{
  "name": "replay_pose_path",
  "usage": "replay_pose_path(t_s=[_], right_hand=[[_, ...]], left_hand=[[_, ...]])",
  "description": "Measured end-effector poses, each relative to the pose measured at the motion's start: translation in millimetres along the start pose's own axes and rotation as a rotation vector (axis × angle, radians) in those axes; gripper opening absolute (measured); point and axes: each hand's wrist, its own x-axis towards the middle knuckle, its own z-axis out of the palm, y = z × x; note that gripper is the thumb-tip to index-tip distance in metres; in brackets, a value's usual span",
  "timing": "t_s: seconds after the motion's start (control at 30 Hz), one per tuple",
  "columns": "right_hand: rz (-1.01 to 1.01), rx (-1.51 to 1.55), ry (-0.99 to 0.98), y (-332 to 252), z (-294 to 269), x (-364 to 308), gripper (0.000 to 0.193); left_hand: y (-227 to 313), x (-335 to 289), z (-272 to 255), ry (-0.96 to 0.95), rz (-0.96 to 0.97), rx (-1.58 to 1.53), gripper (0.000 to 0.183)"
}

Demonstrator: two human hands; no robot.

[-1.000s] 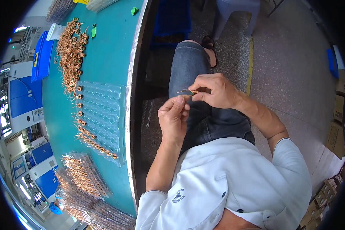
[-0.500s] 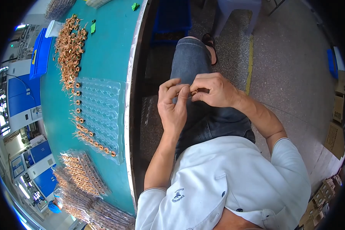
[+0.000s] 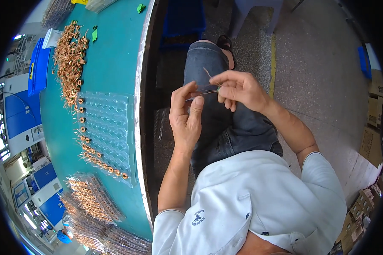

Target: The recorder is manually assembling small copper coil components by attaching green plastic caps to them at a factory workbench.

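Note:
Above my thigh, my right hand [image 3: 242, 91] pinches a small wire-wound coil between thumb and fingers. Most of the coil is covered by those fingers; thin copper leads [image 3: 207, 72] stick out of it, one upward and others toward my left hand. My left hand [image 3: 185, 117] faces it with thumb and fingers apart, close to the lead ends, and no grip on them shows. On the green table to the left lies a clear plastic tray [image 3: 108, 136] with a row of copper ring coils [image 3: 98, 154] along its left and near edges.
A heap of loose copper coils [image 3: 68, 59] lies beyond the tray. Stacked filled trays [image 3: 91, 197] occupy the near table end. A blue bin [image 3: 39, 68] stands at the table's far side. The metal table edge [image 3: 141, 85] runs beside my left arm. Cardboard boxes [image 3: 370, 144] stand far right.
My hands have moved apart: the left has come off the coil and shifted slightly left, its fingers opening. My right hand keeps the coil, whose leads now show. The view has shifted slightly.

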Motion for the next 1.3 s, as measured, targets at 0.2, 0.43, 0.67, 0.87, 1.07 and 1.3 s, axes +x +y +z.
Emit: replay_pose_path(t_s=[0.2,0.43,0.67,0.87,1.07,1.3], right_hand=[[0.107,0.097,-0.061,0.9,4.5,-3.9,0.041],[0.044,-0.187,-0.087,10.7,4.7,-6.6,0.026],[-0.053,-0.300,-0.070,11.3,6.8,-10.5,0.019],[-0.060,-0.375,-0.053,12.0,5.7,-12.2,0.021],[-0.011,-0.373,-0.021,8.5,8.5,-9.3,0.024],[-0.088,-0.415,-0.182,-3.5,5.9,-9.3,0.024]], left_hand=[[-3.8,-5.6,7.4,-0.040,0.173,0.158,0.027],[-0.6,-6.5,3.3,-0.047,-0.033,0.151,0.007],[-4.3,-4.2,5.0,0.002,0.038,0.078,0.006],[9.1,-6.5,12.4,-0.002,-0.179,-0.015,0.021],[1.0,-6.9,11.2,0.009,0.393,0.394,0.025],[5.6,12.5,2.2,-0.144,0.457,0.340,0.027]])
